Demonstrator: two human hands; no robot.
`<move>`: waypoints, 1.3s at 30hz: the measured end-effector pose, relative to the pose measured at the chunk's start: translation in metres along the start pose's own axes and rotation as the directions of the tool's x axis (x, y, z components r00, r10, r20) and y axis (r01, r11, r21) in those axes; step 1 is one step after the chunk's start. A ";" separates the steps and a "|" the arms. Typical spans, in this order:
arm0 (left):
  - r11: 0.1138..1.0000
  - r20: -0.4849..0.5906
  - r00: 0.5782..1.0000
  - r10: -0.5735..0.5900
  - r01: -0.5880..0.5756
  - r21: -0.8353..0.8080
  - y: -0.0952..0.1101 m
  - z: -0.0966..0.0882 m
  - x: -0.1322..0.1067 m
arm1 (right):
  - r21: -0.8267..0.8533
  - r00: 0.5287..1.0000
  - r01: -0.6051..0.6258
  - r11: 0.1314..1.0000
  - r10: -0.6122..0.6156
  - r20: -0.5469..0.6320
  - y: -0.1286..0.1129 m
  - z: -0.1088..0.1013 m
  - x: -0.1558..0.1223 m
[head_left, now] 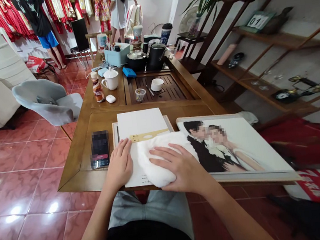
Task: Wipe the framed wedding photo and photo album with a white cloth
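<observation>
A white board (141, 123) lies on a framed panel at the near edge of the wooden table (84, 126), with a thin wooden ruler (148, 135) across it. My left hand (120, 165) rests flat on the board's left edge, fingers together. My right hand (180, 167) presses down on a white cloth (154, 164) spread over the board, fingers stretched out. A large framed wedding photo (240, 146) lies just to the right, partly over the table's edge. A phone (100, 149) lies left of my left hand.
Farther back on the table are a bottle (97, 87), a white teapot (111, 79), cups, a black kettle (156, 56) and a blue box (117, 56). A grey chair (48, 101) stands left. Wooden shelves (270, 38) rise at right. Two people stand at the back by hanging clothes.
</observation>
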State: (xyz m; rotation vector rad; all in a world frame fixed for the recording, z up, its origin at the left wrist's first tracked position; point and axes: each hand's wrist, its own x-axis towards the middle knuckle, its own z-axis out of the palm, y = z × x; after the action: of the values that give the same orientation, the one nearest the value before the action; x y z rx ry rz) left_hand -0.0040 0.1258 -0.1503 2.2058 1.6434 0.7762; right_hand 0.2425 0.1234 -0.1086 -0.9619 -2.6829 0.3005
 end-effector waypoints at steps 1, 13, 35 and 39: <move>1.000 -0.003 1.000 0.001 -0.001 -0.002 0.000 0.001 0.000 | -0.007 1.000 -0.019 1.000 0.018 -0.012 0.001 0.000 0.001; 1.000 -0.022 1.000 0.017 -0.017 0.014 -0.001 0.001 0.000 | 0.042 0.999 0.045 0.998 -0.045 0.003 -0.003 0.004 0.004; 0.998 0.007 0.999 0.049 -0.049 0.025 -0.002 -0.001 0.003 | 0.048 0.992 0.126 0.991 -0.126 0.016 -0.011 -0.001 0.003; 0.989 0.027 0.999 0.037 -0.041 0.139 0.005 -0.008 0.006 | -0.021 0.999 -0.010 1.000 0.009 -0.048 -0.003 -0.004 0.003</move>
State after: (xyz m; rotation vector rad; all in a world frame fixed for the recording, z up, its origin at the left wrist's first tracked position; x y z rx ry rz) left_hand -0.0031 0.1293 -0.1393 2.3390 1.6955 0.6597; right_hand 0.2395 0.1234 -0.1028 -0.9756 -2.6443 0.2478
